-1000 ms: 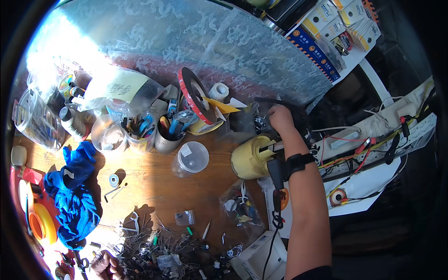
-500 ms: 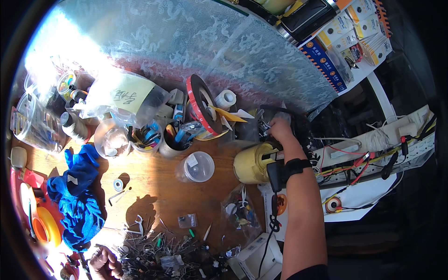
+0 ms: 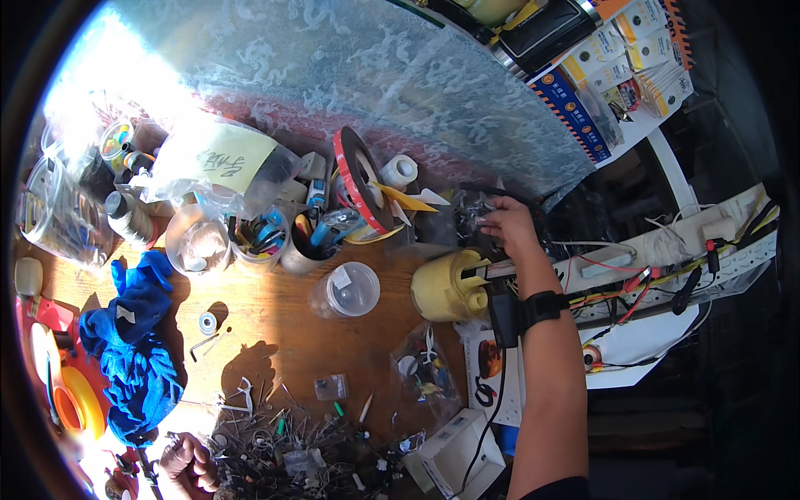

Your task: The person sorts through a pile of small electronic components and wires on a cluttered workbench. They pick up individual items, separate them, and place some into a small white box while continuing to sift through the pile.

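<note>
At the back right of the bench, my right hand [image 3: 512,225] has its fingers bent against a clear plastic bag [image 3: 472,210] with dark and shiny small pieces in it. The thumb and fingertips look closed on the bag's edge. A black band with a small box and cable [image 3: 540,312] sits on that wrist. My left hand [image 3: 187,467] is curled at the lower left, beside a heap of small wired parts [image 3: 283,454]. Strong light and shadow hide what its fingers hold. A yellow tape roll [image 3: 433,292] stands just in front of my right hand.
A clear plastic tub [image 3: 354,290] stands mid-bench. Left lie a blue cloth [image 3: 137,367], a metal ring [image 3: 207,323] and a hex key [image 3: 200,347]. Pen cups and a red-edged reel [image 3: 357,179] line the back. A wired white rail [image 3: 650,275] runs right; a white box [image 3: 458,454] sits near the front.
My right hand has shifted slightly right and turned, showing more of the bag with small pieces. The view has moved a little. My left hand stays curled in place.
</note>
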Demonstrator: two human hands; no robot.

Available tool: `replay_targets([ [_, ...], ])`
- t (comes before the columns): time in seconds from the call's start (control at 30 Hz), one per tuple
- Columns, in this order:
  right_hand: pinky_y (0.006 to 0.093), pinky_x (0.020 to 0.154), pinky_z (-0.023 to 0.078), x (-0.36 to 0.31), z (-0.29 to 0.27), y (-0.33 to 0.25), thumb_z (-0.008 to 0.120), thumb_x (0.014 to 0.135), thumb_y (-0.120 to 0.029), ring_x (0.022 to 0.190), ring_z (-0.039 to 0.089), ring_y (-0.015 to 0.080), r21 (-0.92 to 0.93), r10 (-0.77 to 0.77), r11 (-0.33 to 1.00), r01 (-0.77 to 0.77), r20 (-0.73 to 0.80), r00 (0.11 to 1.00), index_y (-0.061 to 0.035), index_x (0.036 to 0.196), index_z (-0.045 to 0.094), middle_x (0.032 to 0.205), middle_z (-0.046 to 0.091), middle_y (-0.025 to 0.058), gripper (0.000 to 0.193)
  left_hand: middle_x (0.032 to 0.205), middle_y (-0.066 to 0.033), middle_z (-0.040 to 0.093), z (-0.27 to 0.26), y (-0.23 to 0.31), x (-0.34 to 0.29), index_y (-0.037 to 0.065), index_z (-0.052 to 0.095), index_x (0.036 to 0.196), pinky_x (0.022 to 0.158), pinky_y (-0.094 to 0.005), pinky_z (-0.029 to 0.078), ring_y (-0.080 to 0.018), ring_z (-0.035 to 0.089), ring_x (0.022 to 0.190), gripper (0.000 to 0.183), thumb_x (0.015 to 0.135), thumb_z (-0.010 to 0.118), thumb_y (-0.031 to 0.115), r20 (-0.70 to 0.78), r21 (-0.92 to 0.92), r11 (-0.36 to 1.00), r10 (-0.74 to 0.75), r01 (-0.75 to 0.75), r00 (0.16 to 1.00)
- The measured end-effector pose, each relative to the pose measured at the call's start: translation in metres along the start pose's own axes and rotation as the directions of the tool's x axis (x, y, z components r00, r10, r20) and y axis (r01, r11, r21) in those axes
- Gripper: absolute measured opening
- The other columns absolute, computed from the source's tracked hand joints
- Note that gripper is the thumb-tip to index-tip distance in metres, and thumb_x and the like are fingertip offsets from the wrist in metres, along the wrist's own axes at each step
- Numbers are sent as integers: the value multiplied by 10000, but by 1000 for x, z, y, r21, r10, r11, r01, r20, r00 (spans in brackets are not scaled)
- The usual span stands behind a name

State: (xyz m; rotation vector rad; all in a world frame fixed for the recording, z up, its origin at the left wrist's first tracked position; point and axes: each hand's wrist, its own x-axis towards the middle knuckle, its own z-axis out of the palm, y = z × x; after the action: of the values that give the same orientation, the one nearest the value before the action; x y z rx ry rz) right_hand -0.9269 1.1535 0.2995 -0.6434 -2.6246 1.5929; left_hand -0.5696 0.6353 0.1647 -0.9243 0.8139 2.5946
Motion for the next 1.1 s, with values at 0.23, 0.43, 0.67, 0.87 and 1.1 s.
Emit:
replay_targets([
  [0.23, 264, 464, 476, -14, -5, 0, 581, 769, 19, 569, 607, 162, -227, -83, 972, 58, -102, 991, 20, 1000, 569, 728, 602, 71, 232, 497, 4, 385, 35, 20, -10, 78, 452, 685, 284, -220, 180, -83, 275, 318, 279, 869, 544, 267, 305, 195, 981, -60, 0, 950],
  [0.43, 304, 496, 474, 3, -2, 29, 587, 745, 16, 592, 625, 198, -651, -210, 752, 104, -87, 974, 15, 932, 614, 747, 630, 131, 189, 481, 5, 386, 10, 6, -4, 96, 473, 676, 296, -221, 188, -93, 289, 321, 283, 857, 551, 299, -15, 71, 990, -123, 124, 992],
  [0.67, 280, 455, 462, 33, 2, 65, 503, 744, 58, 581, 625, 178, -549, -290, 810, 207, -68, 954, 5, 986, 618, 790, 619, 93, 273, 482, 8, 363, 48, 13, -5, 104, 459, 655, 297, -225, 191, -95, 291, 323, 307, 858, 544, 317, -108, 99, 980, -164, 174, 981],
  [0.87, 274, 483, 466, 32, -9, 57, 516, 749, 28, 661, 628, 176, -607, -326, 771, 193, -115, 939, -4, 1041, 609, 880, 607, 101, 308, 481, 11, 344, 72, 17, -12, 111, 446, 636, 298, -229, 195, -97, 293, 326, 330, 861, 535, 336, -207, 130, 975, -152, 181, 966],
  [1.1, 358, 716, 489, 0, 7, 30, 615, 754, -97, 812, 633, 279, -633, -367, 732, 253, -53, 929, -34, 942, 654, 852, 654, 157, 202, 452, 14, 331, 9, 3, 5, 124, 436, 613, 299, -231, 188, -100, 271, 321, 405, 899, 466, 409, -74, -1, 981, -194, 195, 978],
])
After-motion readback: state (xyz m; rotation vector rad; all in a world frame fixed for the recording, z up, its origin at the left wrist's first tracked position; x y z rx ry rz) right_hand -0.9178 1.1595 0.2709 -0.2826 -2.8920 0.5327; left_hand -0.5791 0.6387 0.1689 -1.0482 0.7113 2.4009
